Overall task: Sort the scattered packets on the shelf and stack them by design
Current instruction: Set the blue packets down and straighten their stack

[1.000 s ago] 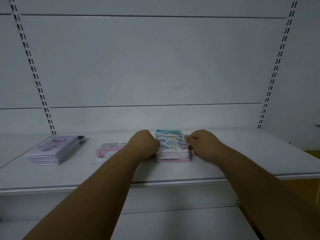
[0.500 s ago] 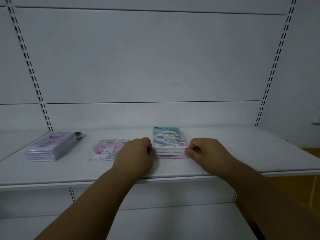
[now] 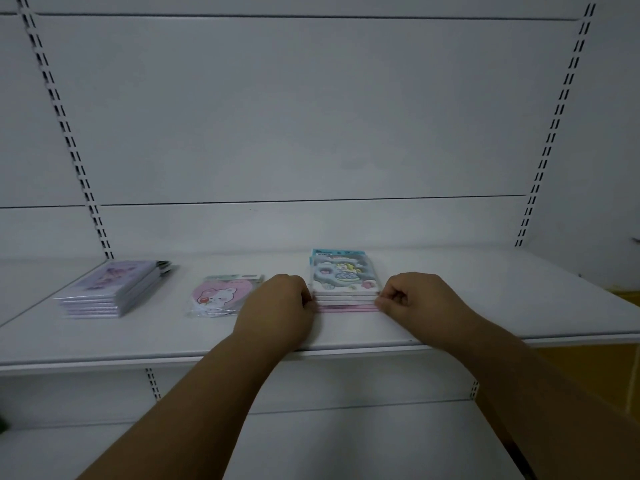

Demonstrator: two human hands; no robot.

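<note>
White shelf (image 3: pixel 485 317) at 12 o'clock carries the blue-topped packet stack (image 3: pixel 343 282), which my left hand (image 3: pixel 277 306) and right hand (image 3: pixel 415 299), drawn nearer since a second ago, pinch with curled fingers, squaring it.

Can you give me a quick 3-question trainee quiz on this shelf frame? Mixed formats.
1. True or false: the left hand and right hand sit on opposite sides of the blue-topped stack.
2. Multiple choice: where does the pink heart packet lie? A) on top of the purple stack B) on the shelf, between the purple stack and the left hand C) under the right hand
3. Fill in: the bottom edges of the blue-topped stack are coloured ____.

Key: 1 true; 2 B; 3 pink.
</note>
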